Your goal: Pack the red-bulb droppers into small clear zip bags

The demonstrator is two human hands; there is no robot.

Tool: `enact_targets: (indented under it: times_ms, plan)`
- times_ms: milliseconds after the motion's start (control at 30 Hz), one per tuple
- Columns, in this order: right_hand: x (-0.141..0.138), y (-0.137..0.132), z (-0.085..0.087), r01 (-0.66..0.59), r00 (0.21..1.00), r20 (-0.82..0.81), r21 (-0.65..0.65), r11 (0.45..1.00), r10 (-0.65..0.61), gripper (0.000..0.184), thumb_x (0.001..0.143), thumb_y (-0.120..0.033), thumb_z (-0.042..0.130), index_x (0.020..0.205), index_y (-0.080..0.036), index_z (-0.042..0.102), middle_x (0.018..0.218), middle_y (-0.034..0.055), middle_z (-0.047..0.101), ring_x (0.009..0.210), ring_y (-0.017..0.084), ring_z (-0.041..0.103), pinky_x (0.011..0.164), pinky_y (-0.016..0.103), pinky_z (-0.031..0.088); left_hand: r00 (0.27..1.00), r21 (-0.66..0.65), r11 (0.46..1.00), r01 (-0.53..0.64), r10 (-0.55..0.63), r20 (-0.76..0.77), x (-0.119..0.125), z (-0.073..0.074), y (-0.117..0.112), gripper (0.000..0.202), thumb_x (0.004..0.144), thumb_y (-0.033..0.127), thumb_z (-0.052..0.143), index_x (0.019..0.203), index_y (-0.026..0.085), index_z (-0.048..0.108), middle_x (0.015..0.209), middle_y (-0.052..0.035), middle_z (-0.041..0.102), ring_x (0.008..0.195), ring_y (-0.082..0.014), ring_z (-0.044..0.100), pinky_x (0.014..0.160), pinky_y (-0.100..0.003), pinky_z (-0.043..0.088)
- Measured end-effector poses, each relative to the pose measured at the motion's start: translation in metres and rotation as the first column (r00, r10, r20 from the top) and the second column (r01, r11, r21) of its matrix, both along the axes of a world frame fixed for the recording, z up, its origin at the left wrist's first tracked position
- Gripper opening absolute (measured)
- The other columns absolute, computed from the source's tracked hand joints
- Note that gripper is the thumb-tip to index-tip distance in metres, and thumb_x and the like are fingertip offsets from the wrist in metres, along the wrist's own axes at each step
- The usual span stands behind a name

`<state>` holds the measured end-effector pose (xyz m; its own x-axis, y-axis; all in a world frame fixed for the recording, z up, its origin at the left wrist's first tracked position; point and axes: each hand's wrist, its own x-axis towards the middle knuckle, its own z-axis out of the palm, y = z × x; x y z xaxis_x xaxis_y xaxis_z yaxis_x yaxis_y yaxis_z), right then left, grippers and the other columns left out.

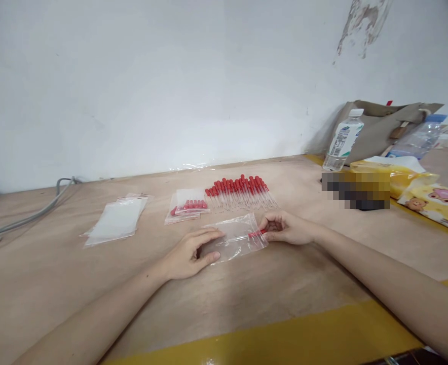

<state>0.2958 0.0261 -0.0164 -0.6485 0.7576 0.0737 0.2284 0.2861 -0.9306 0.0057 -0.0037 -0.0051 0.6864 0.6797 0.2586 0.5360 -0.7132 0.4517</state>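
In the bag (234, 238), dropper (256, 233) seemingly points bulb rightward.

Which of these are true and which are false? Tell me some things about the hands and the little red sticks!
1. The left hand lies on the clear bag. True.
2. The right hand lies flat and empty. False: it pinches a red-capped dropper at the bag's mouth.
3. The loose droppers lie in a row behind the hands. True.
4. The empty bags lie to the right of the loose droppers. False: they lie well to the left of them.
5. The water bottle is far off to the right, near the wall. True.
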Motion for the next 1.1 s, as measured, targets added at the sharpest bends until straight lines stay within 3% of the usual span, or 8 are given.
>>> enact_targets:
  times_ms: [133,233,400,600,833,933,1000,1100]
  plan:
    - [-0.006,-0.003,0.006,-0.054,0.992,0.122,0.24,0.969,0.025,0.03,0.078,-0.044,0.055,0.07,-0.016,0.064,0.073,0.0021,0.057,0.069,0.011,0.051,0.065,0.025,0.041,0.999,0.014,0.999,0.043,-0.043,-0.006,0.001,0.0,0.0,0.038,0.086,0.033,0.051,0.123,0.023,0.05,0.123,-0.0055,0.055,0.118,-0.0222,0.047,0.098,-0.04,0.039]
    - [-0.011,-0.008,0.009,-0.023,0.991,0.135,0.274,0.961,-0.015,0.045,0.086,-0.048,0.039,0.062,-0.015,0.06,0.067,0.0017,0.053,0.064,0.011,0.047,0.062,0.025,0.038,0.999,0.015,0.999,0.041,-0.041,-0.019,0.001,-0.001,0.001,0.039,0.086,0.032,0.051,0.124,0.023,0.049,0.124,-0.0048,0.054,0.118,-0.0214,0.046,0.099,-0.04,0.039]
    - [-0.012,-0.015,0.006,0.166,0.98,0.102,0.064,0.984,-0.172,0.034,0.072,-0.049,0.059,0.078,-0.016,0.063,0.063,-0.0008,0.056,0.054,0.009,0.044,0.05,0.022,0.033,0.999,0.021,0.999,0.025,-0.024,-0.034,0.001,-0.001,-0.001,0.042,0.086,0.033,0.051,0.127,0.024,0.046,0.126,-0.0057,0.053,0.118,-0.0225,0.046,0.099,-0.041,0.038]
    - [-0.023,-0.025,0.008,0.407,0.912,0.015,-0.174,0.897,-0.411,0.029,0.06,-0.039,0.071,0.067,-0.015,0.057,0.062,0.0002,0.06,0.054,0.008,0.049,0.049,0.021,0.034,0.999,0.087,0.996,-0.03,0.026,0.043,0.0,-0.004,-0.002,0.036,0.083,0.032,0.056,0.119,0.024,0.054,0.124,-0.006,0.051,0.112,-0.0218,0.05,0.095,-0.038,0.042]
    - [-0.023,-0.027,0.009,0.318,0.933,-0.022,-0.416,0.852,-0.359,0.03,0.068,-0.044,0.06,0.079,-0.02,0.046,0.037,-0.012,0.037,0.028,0.004,0.023,0.033,0.02,0.011,0.999,0.053,0.998,-0.023,0.021,0.035,0.0,-0.004,-0.001,0.031,0.085,0.03,0.054,0.115,0.023,0.058,0.117,-0.0064,0.058,0.108,-0.0215,0.054,0.09,-0.036,0.047]
    - [-0.017,-0.017,0.006,0.4,0.913,0.04,-0.286,0.871,-0.406,0.029,0.069,-0.041,0.06,0.084,-0.02,0.048,0.046,-0.0088,0.048,0.03,0.005,0.032,0.033,0.019,0.018,1.0,0.027,1.0,0.004,-0.004,-0.005,-0.003,-0.003,0.004,0.03,0.087,0.03,0.051,0.115,0.024,0.059,0.122,-0.0063,0.056,0.111,-0.0216,0.053,0.093,-0.037,0.045]
    - [-0.012,-0.004,0.005,0.485,0.873,0.091,-0.078,0.871,-0.478,0.024,0.068,-0.037,0.061,0.08,-0.018,0.054,0.058,-0.0034,0.056,0.04,0.006,0.042,0.039,0.02,0.029,1.0,0.015,1.0,0.016,-0.016,-0.026,-0.007,-0.003,0.008,0.03,0.088,0.03,0.048,0.117,0.024,0.058,0.123,-0.0059,0.055,0.113,-0.0211,0.051,0.097,-0.039,0.042]
    - [-0.008,0.026,0.012,0.579,0.741,0.166,0.331,0.745,-0.65,0.016,0.069,-0.033,0.059,0.071,-0.018,0.063,0.066,0.0015,0.062,0.056,0.011,0.051,0.053,0.024,0.037,1.0,-0.006,1.0,-0.003,0.003,-0.027,-0.012,-0.003,0.013,0.029,0.091,0.029,0.044,0.116,0.024,0.058,0.124,-0.0045,0.055,0.115,-0.0195,0.05,0.099,-0.039,0.04]
